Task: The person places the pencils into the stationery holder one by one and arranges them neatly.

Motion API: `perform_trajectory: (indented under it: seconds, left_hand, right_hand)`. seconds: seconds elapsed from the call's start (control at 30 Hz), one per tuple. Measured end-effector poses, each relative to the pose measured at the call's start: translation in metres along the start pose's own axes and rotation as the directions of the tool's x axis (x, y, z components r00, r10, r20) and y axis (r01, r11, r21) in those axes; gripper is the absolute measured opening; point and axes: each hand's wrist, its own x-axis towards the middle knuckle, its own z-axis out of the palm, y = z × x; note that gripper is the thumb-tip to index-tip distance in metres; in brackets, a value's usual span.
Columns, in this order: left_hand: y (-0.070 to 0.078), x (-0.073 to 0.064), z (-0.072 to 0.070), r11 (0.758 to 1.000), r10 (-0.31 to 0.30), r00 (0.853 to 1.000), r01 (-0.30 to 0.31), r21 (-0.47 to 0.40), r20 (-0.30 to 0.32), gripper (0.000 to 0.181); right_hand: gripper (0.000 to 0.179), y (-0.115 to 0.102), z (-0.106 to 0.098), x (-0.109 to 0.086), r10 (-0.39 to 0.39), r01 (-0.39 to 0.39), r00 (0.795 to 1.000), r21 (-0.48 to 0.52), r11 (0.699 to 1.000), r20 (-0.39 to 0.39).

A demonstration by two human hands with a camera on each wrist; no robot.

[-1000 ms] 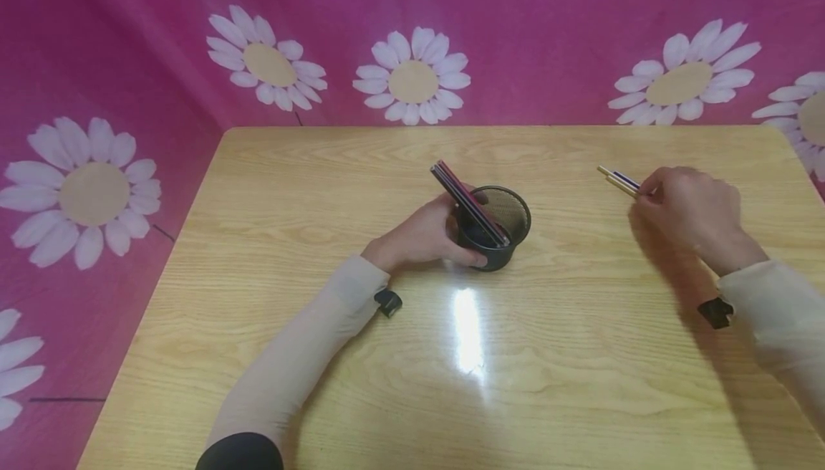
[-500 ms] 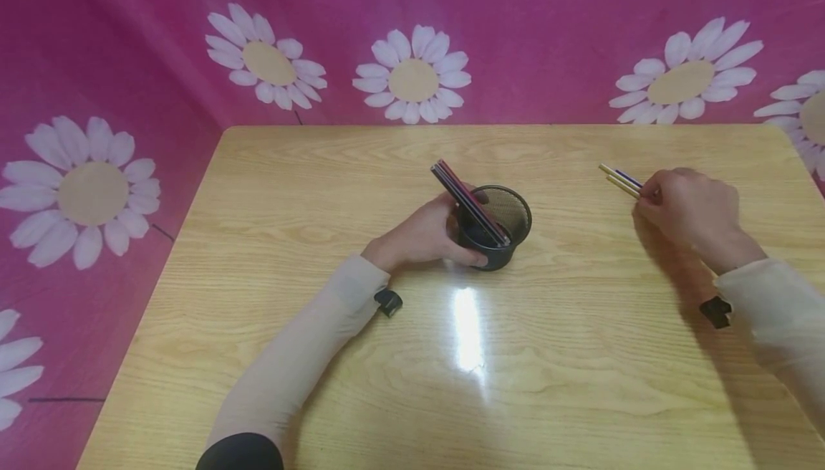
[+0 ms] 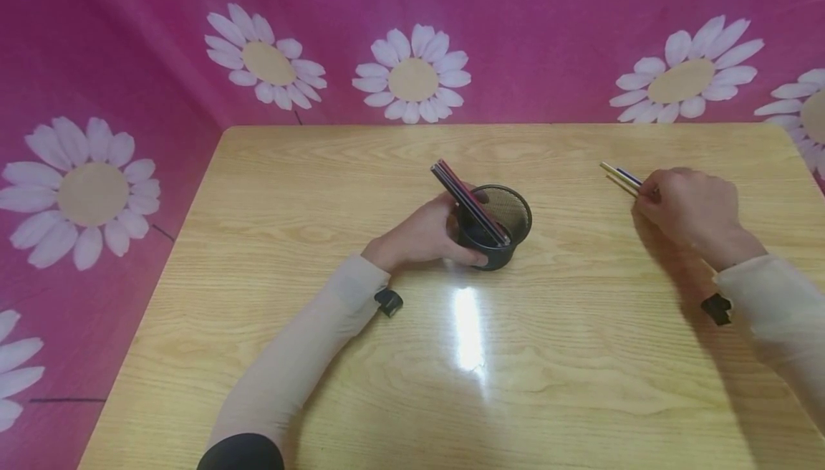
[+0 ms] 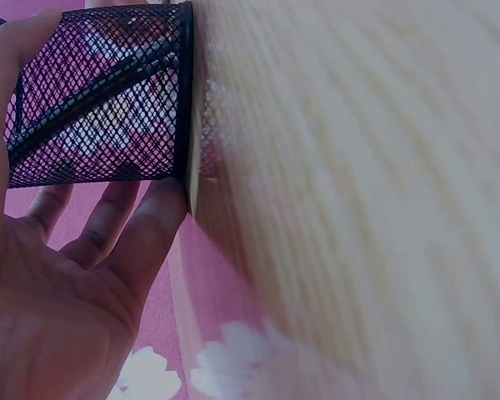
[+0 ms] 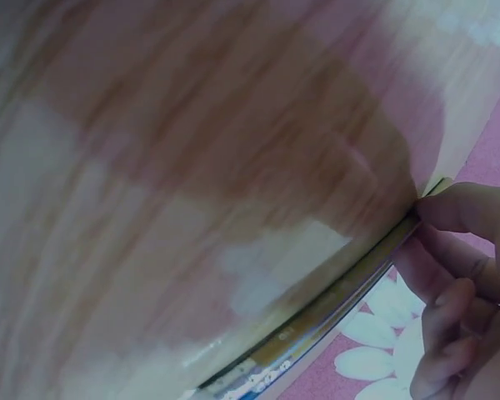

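Observation:
My left hand (image 3: 425,233) grips a black mesh pencil cup (image 3: 513,206) standing on the table, with the thumb on the near side and the fingers round the back. Several dark and reddish pencils (image 3: 469,199) lean in the cup, tilted to the left over its rim. In the left wrist view, thumb and fingers lie on opposite sides of the mesh wall (image 4: 100,100). To the right, my right hand (image 3: 696,208) pinches a small bunch of pencils, yellow (image 3: 614,171) and blue (image 3: 631,177), close over the tabletop. The right wrist view shows thumb and fingers at one end of the pencils (image 5: 317,308).
The wooden table (image 3: 548,384) has a bright light reflection (image 3: 468,330) in front of the cup. A pink cloth (image 3: 528,33) with white daisies rises behind the table and along its left side. Black wrist cameras (image 3: 389,303) sit below both sleeves.
The yellow pencils in my right hand, spread apart earlier, now lie closer together. Their tips have shifted slightly right and back. My left hand and the cup stay put.

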Motion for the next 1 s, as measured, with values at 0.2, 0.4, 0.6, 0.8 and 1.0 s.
perform_trajectory:
  seconds: [0.2,0.4,0.6,0.8,1.0]
  left_hand:
    - [0.0,0.0,0.0,1.0,0.001,1.0,-0.001,-0.014,0.0,0.092]
    - [-0.001,0.0,0.001,1.0,0.001,1.0,-0.001,-0.031,0.002,0.092]
    - [-0.001,0.0,0.0,0.999,-0.008,1.0,0.008,-0.047,0.004,0.093]
    - [-0.001,0.0,0.001,0.999,-0.007,1.0,0.007,-0.049,0.004,0.094]
    - [-0.001,0.0,0.001,0.999,-0.008,1.0,0.008,-0.046,0.003,0.093]
  right_hand:
    - [0.016,0.0,0.001,0.001,-0.013,0.013,1.0,-0.009,1.0,0.006]
    - [0.019,-0.003,0.0,-0.001,-0.016,0.016,1.0,-0.01,1.0,-0.005]
    - [0.023,-0.012,-0.008,-0.004,-0.016,0.017,0.999,0.016,1.0,-0.035]
    - [0.018,-0.028,-0.018,-0.005,-0.044,0.052,0.993,0.069,0.996,-0.105]
    - [0.016,-0.045,-0.027,-0.008,-0.057,0.078,0.982,0.117,0.99,-0.179]
